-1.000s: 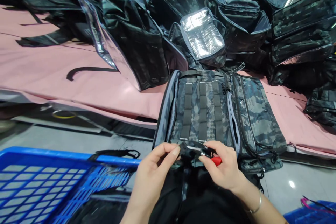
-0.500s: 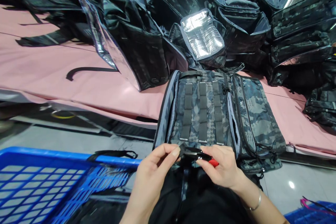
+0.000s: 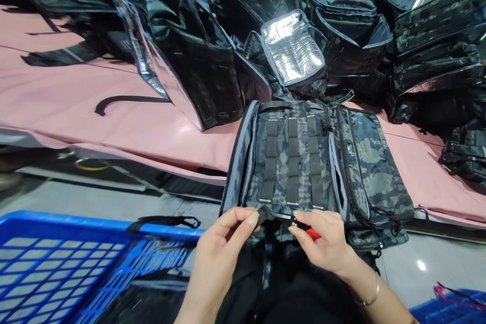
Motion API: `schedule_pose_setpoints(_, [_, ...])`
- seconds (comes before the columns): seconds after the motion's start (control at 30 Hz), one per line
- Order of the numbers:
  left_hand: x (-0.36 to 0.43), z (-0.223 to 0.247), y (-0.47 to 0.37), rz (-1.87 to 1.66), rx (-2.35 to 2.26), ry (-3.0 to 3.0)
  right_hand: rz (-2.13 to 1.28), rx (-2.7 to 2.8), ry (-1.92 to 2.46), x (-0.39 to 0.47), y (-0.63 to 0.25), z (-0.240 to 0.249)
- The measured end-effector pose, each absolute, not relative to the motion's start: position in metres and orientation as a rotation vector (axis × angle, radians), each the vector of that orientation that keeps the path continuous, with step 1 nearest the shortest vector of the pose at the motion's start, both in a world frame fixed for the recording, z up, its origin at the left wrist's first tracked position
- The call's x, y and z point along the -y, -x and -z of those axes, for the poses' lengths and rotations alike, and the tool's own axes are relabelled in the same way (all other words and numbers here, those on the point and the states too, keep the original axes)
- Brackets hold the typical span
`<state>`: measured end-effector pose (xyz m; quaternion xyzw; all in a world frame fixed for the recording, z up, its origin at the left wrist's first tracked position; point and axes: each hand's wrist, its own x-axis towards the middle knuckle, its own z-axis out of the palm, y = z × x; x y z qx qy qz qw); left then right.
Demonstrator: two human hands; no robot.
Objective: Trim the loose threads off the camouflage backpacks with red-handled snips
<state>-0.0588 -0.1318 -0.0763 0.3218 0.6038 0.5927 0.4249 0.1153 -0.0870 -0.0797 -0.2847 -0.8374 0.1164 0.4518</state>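
My left hand point(image 3: 230, 240) pinches the end of a black webbing strap point(image 3: 262, 214) between thumb and fingertips. Small thread snips point(image 3: 312, 233) with a red part on the handle sit in my right hand point(image 3: 326, 238), their blades pointing left at the strap end. Just beyond both hands lies a dark camouflage backpack point(image 3: 283, 162), with three rows of black webbing down its front panel and its side zips partly undone. A flap with a zipped pocket point(image 3: 374, 157) spreads out to its right. My fingers hide part of the strap and the snips.
The backpack rests on a pink-covered table point(image 3: 167, 136). Behind it stand several more dark bags, one with a silver-lined lid point(image 3: 294, 48). A blue plastic basket point(image 3: 76, 220) is at the lower left, and another blue basket point(image 3: 448, 309) shows at the lower right.
My right hand and the snips have shifted slightly right, a little away from my left hand. The left hand still pinches the strap, and the backpack stays in place.
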Motion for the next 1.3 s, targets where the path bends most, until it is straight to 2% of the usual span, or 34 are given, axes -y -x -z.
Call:
schedule_pose_setpoints(0.27, [0.134,0.078,0.064,-1.500,-1.509,-0.815,-0.418,2.071,0.712,0.087,-0.120,0.076])
schedule_pose_setpoints(0.4, [0.139,0.083,0.067,-1.509,-1.508,-0.931,-0.596,1.923,0.908,0.095,-0.133,0.073])
schedule_pose_setpoints(0.6, [0.147,0.085,0.066,-1.330,-1.597,-1.498,-0.580,2.029,1.193,0.116,-0.152,0.089])
schedule_pose_setpoints(0.87, [0.150,0.090,0.057,-1.167,-1.736,-1.946,-0.580,2.035,1.211,0.119,-0.156,0.112])
schedule_pose_setpoints(1.17, [0.142,0.085,0.051,-1.341,-1.972,-1.751,-0.686,1.967,1.293,0.123,-0.152,0.111])
schedule_pose_setpoints(1.3, [0.122,0.093,0.036,-1.373,-1.937,-1.891,-0.721,1.904,1.306,0.126,-0.149,0.117])
